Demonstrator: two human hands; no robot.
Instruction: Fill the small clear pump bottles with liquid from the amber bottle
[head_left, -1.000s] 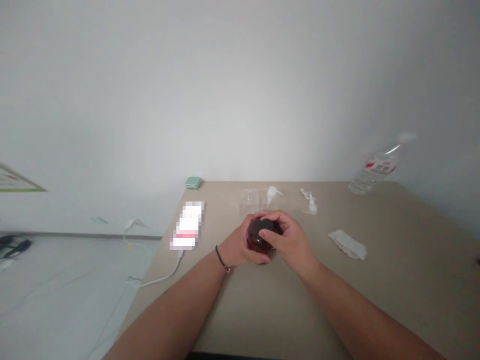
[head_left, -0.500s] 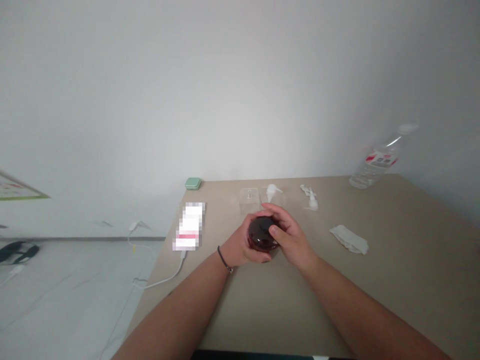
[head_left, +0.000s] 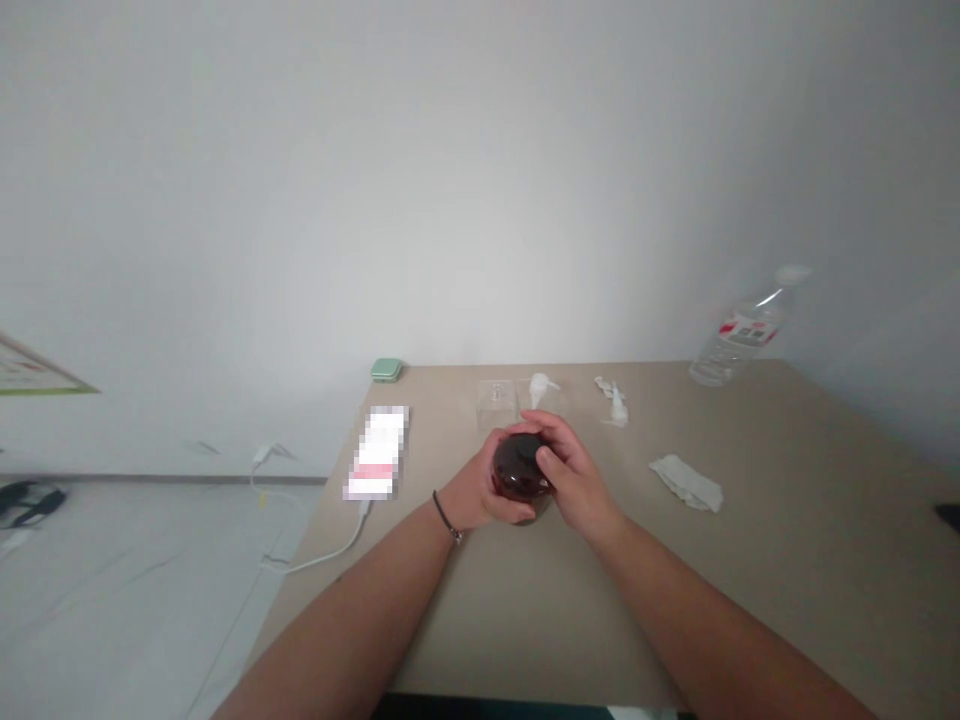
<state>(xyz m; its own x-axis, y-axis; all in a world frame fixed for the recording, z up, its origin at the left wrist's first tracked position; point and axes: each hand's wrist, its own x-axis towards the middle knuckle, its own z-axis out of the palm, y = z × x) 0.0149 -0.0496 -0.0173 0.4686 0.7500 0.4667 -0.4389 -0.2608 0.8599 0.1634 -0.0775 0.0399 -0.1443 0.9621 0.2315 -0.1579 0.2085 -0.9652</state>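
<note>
**L hand (head_left: 466, 495) + R hand (head_left: 576, 478) clench 1 dark jar (head_left: 520, 468)**

Jar: round, dark red, black top, mid-table (head_left: 480, 620), fingers of both hands wrapped tight around it, no gap showing. Nearby: 1 clear box (head_left: 496, 404), 2 white pump heads (head_left: 541, 388) (head_left: 617, 405). Further off: 1 water bottle (head_left: 739, 338), 1 white cloth (head_left: 686, 483), 1 pixelated phone (head_left: 377, 452), 1 green case (head_left: 386, 370).

Bare left hand (head_left: 471, 492) and bare right hand (head_left: 576, 475) closed together at frame centre, fingers curled; left forearm (head_left: 345, 610) and right forearm (head_left: 712, 620) rising from the bottom edge.
</note>
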